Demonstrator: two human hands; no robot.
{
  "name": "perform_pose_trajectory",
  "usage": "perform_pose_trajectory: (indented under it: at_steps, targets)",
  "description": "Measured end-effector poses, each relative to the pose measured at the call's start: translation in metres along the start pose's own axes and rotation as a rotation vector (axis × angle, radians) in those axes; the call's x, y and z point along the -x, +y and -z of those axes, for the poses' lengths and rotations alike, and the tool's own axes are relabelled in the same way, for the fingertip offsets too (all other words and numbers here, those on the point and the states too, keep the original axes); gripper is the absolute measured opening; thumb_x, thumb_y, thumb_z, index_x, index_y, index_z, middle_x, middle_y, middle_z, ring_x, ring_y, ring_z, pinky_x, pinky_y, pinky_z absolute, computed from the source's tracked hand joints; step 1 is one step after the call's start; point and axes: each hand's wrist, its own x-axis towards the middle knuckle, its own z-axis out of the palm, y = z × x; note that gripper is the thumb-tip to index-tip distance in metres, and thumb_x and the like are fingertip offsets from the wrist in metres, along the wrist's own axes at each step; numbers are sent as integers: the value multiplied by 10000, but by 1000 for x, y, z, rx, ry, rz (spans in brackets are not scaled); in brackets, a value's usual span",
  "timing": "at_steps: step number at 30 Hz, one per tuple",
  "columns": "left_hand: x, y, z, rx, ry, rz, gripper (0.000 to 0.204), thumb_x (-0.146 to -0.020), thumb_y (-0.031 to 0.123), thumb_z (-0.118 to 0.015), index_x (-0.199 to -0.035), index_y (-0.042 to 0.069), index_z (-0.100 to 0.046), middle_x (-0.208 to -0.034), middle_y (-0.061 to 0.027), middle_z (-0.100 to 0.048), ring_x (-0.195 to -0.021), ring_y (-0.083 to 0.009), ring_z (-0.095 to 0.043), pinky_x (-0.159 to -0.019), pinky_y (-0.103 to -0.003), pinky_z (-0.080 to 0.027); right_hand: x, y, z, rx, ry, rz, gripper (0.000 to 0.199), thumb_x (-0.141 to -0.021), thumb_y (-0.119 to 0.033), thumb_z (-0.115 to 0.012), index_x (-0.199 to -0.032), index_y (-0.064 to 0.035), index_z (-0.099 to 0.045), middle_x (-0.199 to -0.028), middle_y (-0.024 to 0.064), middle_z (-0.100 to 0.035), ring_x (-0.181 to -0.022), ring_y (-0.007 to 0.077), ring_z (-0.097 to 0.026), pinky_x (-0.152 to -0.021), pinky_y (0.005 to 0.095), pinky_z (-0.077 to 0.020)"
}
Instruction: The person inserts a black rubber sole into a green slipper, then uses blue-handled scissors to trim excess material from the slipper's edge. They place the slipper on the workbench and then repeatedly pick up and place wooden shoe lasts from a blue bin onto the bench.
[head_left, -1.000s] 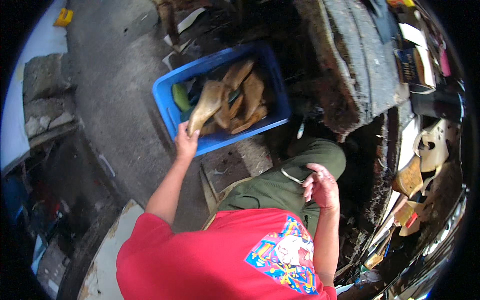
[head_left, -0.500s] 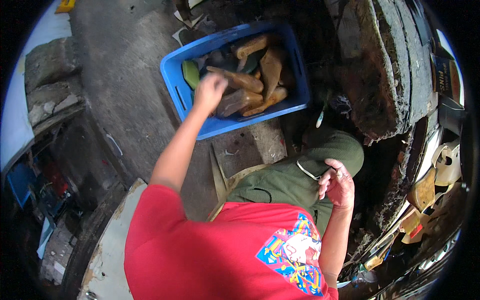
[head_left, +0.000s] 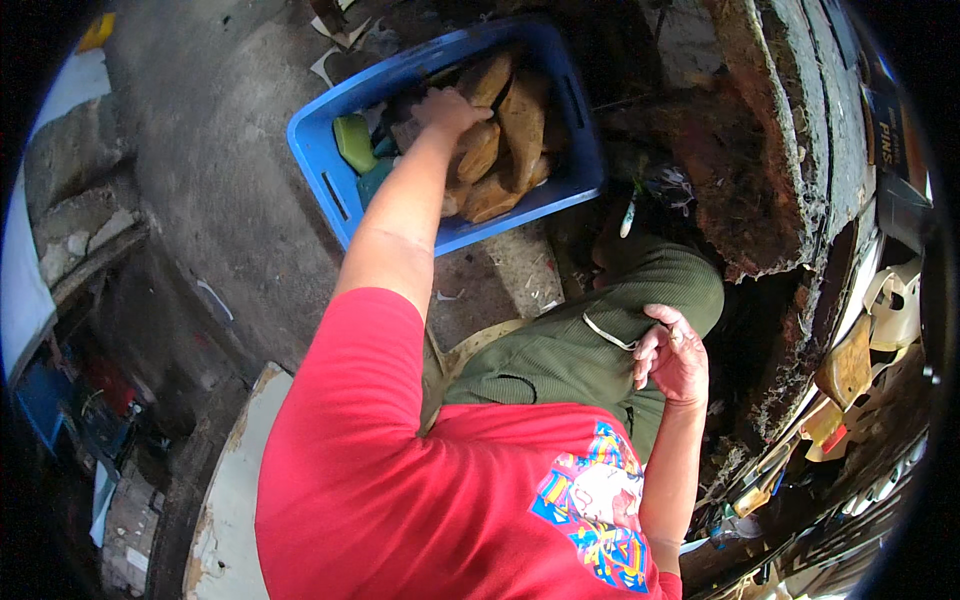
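My left hand (head_left: 450, 108) reaches to twelve o'clock into the blue plastic crate (head_left: 330, 190) on the concrete floor (head_left: 220, 200), its fingers resting curled on the tan shoe lasts (head_left: 505, 140) piled inside; whether they grip one I cannot tell. A green piece (head_left: 355, 143) lies at the crate's nine o'clock side. My right hand (head_left: 672, 352) rests at three o'clock on my green-trousered knee (head_left: 650, 290), fingers loosely curled, holding nothing.

The left arm stretches straight forward, its hand (head_left: 450, 108) palm-down with fingers curled. The right arm is bent, its hand (head_left: 672, 352) loosely cupped, fingers half-folded, by the knee.
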Motion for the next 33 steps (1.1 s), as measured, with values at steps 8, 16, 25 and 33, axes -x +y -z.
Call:
perform_pose_trajectory:
  at_steps: [8, 16, 25, 33]
  targets:
    - [118, -1, -31, 125, 183, 0, 845, -799, 597, -789, -1321, -53, -654, -1440, -226, -549, -1350, -397, -509, -1121, -507, -405, -1, 1, -1, -9, -12, 35, 527, -1046, -312, -634, -1406, 57, -528, -884, 262, -721, -627, 337, -723, -480, 408, -601]
    - [182, -113, -3, -31, -65, 100, 922, -778, 578, -868, -1449, 20, -571, -1565, -233, -438, -1392, -404, -511, -1113, -499, -475, -1, 1, 0, 8, -11, 26, 536, -1043, -327, -641, -1404, 55, -534, -888, 259, -723, -624, 332, -722, -483, 399, -601]
    - [120, -16, -18, 419, 70, -280, 608, -900, 482, -718, -1175, -61, -714, -1187, -319, -695, -1134, -455, -675, -998, -500, -531, 0, 1, -1, 1, -32, 25, 560, -1037, -343, -651, -1405, 61, -531, -892, 263, -718, -641, 336, -724, -490, 396, -601]
    - [61, 95, -121, 709, 33, -21, 1047, -847, 520, -779, -1539, -131, -339, -1513, -380, -465, -1403, -463, -502, -1190, -460, -401, 3, 2, -1, -25, -26, 23, 589, -1023, -349, -672, -1413, 66, -522, -903, 273, -715, -657, 346, -731, -506, 403, -605]
